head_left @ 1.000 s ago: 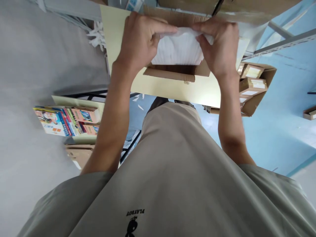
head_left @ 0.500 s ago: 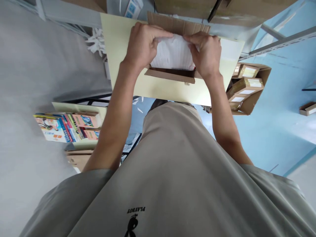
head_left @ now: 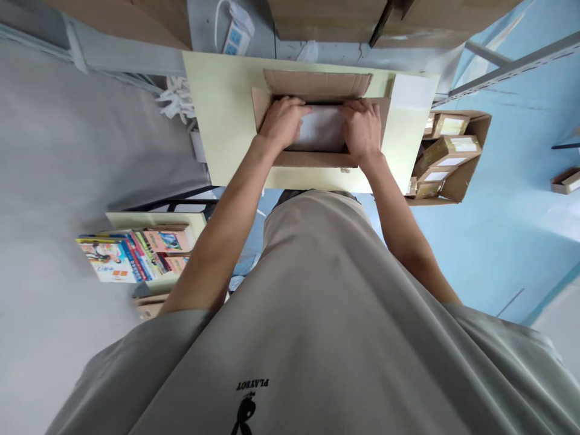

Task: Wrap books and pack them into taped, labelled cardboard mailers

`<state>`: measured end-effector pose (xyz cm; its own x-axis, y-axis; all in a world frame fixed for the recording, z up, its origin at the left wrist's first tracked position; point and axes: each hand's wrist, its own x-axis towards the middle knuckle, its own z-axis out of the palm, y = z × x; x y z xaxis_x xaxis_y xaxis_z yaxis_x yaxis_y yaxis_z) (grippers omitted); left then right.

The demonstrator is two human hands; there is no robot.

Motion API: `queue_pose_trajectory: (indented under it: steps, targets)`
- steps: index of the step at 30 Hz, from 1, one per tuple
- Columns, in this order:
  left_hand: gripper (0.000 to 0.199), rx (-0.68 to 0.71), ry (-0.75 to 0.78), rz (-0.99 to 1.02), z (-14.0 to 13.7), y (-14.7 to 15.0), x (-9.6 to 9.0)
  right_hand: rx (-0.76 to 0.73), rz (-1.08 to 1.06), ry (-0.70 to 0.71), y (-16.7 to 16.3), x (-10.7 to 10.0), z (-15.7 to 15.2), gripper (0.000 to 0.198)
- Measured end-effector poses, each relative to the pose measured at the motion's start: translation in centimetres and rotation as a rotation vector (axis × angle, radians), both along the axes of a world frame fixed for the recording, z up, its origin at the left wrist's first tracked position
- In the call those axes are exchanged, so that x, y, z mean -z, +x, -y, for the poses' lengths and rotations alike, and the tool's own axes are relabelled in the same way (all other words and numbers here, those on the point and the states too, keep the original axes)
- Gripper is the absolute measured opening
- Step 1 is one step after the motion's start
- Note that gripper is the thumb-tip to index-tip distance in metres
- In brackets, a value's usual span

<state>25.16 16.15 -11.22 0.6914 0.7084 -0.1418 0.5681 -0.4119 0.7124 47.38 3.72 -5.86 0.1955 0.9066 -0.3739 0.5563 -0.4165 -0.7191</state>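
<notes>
An open cardboard box (head_left: 317, 159) sits on the pale yellow tabletop (head_left: 222, 121), with its flaps folded outward. Inside it lies a white wrapped package (head_left: 321, 130), flat and level. My left hand (head_left: 283, 124) grips the package at its left end, fingers curled over the far edge and partly hidden in the box. At the right end my right hand (head_left: 362, 128) holds it in the same way, thumb towards the middle. The hands cover both ends of the package.
A white paper sheet (head_left: 412, 92) lies at the table's right. Large cartons (head_left: 330, 21) and a power strip (head_left: 238, 33) stand beyond the far edge. A carton of small boxes (head_left: 475, 145) is at the right, books (head_left: 136, 254) at the lower left.
The white package has gone from tilted and raised at its far edge to lying flat inside the box. Both hands have moved down with it.
</notes>
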Motion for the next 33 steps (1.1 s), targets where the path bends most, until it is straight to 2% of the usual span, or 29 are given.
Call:
queue_pose_trajectory:
  steps: [3,5,7,8,10,13,16,18,20,23,26,30,33]
  targets:
    - [0.08,0.028,-0.13,-0.034,0.5,-3.5,-1.4,0.148,0.056,0.121,1.6,-1.2,3.2,0.074]
    - [0.079,-0.139,-0.062,-0.02,1.2,-6.8,-2.4,0.289,0.176,0.212,2.8,-1.6,5.7,0.07]
    - [0.08,-0.327,0.011,-0.003,2.2,-9.8,-3.1,0.374,0.224,0.208,3.9,-1.6,7.8,0.076]
    - [0.08,-0.379,0.003,0.015,2.7,-10.9,-3.3,0.379,0.206,0.181,4.2,-1.6,8.5,0.079]
    - [0.079,-0.396,-0.047,0.046,3.8,-12.1,-3.8,0.331,0.137,0.119,4.4,-1.8,9.2,0.084]
    - [0.076,-0.303,-0.106,0.061,5.6,-11.1,-4.8,0.218,0.103,0.079,3.4,-2.9,8.9,0.084]
    - [0.084,-0.173,-0.134,0.06,7.2,-8.7,-5.9,0.123,0.056,0.068,1.7,-4.1,7.7,0.091]
    - [0.094,-0.069,-0.159,0.047,8.0,-7.5,-5.8,0.046,-0.013,0.041,0.6,-4.5,6.9,0.101]
    - [0.102,-0.011,-0.167,0.023,8.4,-7.0,-5.0,-0.049,-0.06,0.007,-0.1,-4.4,6.3,0.112]
    - [0.104,-0.046,-0.142,-0.019,8.3,-7.5,-3.1,-0.129,-0.049,-0.01,-0.2,-4.0,6.0,0.115]
    - [0.103,-0.117,-0.093,-0.029,7.4,-8.1,-1.8,-0.128,-0.016,-0.02,0.5,-3.2,6.0,0.102]
    - [0.113,-0.214,-0.021,0.019,5.3,-7.0,-2.1,-0.01,0.129,0.014,1.5,-0.4,5.5,0.078]
    - [0.122,-0.239,-0.079,0.012,3.4,-5.4,-3.1,0.087,0.261,0.071,2.3,1.9,4.3,0.079]
